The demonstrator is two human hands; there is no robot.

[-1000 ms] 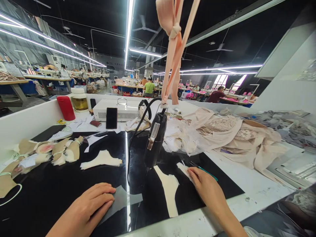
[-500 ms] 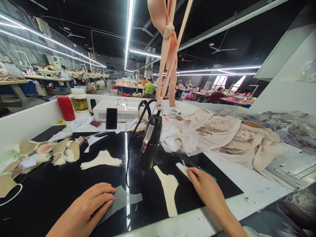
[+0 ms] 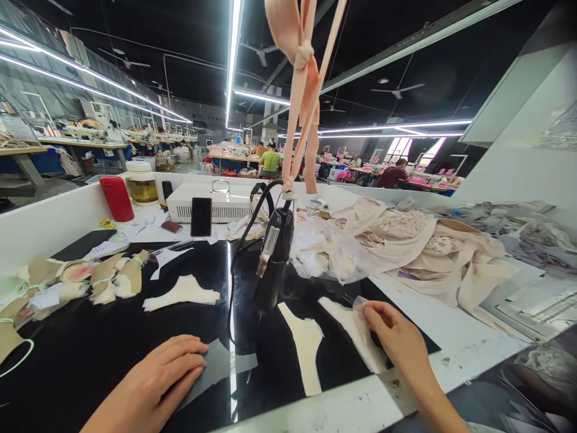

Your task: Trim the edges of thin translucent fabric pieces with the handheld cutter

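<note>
The right hand (image 3: pixel 399 340) is pinching the far end of a thin sheet (image 3: pixel 364 328), its grip closing with thumb and fingertips together. That sheet is lying along the right side of a white piece (image 3: pixel 336 311), seemingly only partly lifted, so its separation is looking unfinished. The left hand (image 3: pixel 151 376) is resting palm down on the grey sheet (image 3: pixel 215 368), its grip staying loose, with fingers extended and pinching nothing visible. The grey sheet is lying flat, while a middle piece (image 3: pixel 304 343) and a left piece (image 3: pixel 183 291) are lying apart, neither hand touching them. How many layers each is holding, I cannot tell.

All these are lying on a glossy black mat (image 3: pixel 90 349), which is covering much of the white tabletop (image 3: pixel 347 400). A black tool (image 3: pixel 273 258) is hanging from a knotted pink strap (image 3: pixel 306 90) over the mat's middle. At the far side, a phone (image 3: pixel 201 216) is leaning against a white box (image 3: pixel 207 204); pale cloth (image 3: pixel 415 246) is heaping up at right. Beyond, people are sitting at sewing benches under long strip lights.
</note>
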